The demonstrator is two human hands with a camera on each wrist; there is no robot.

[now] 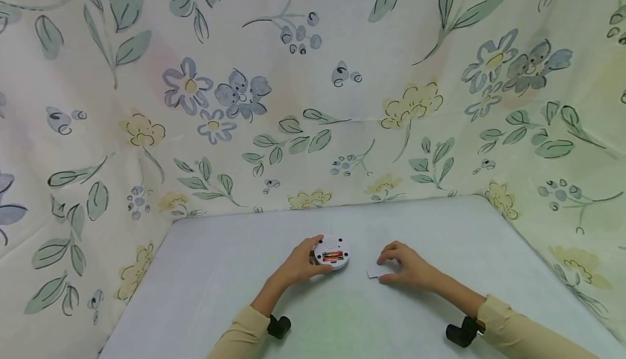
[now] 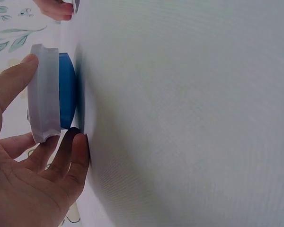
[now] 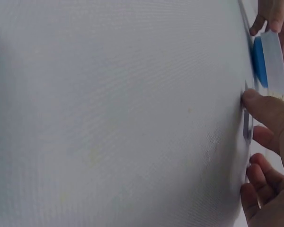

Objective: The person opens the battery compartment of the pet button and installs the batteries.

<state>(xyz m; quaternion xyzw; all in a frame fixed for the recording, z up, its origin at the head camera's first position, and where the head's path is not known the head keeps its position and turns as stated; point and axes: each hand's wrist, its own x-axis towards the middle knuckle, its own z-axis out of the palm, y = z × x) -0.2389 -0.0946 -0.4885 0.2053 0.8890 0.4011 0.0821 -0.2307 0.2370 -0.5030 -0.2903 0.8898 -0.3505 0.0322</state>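
Observation:
A round device [image 1: 332, 252], white with a blue dome on its lower side, lies back up on the table. Speaker holes and an uncovered battery compartment [image 1: 333, 256] with batteries inside show on its back. My left hand [image 1: 302, 263] grips the device's rim from the left, thumb on the near side and fingers around the far side. To the right, my right hand [image 1: 408, 265] pinches a small flat white battery cover [image 1: 374, 271] between thumb and fingers, low at the tabletop. In the right wrist view only the edge of the cover [image 3: 246, 125] shows.
A white cloth covers the table [image 1: 220, 272]. Floral fabric [image 1: 303, 93] hangs behind it and along both sides. Black wrist cameras [image 1: 279, 327] are strapped to both forearms.

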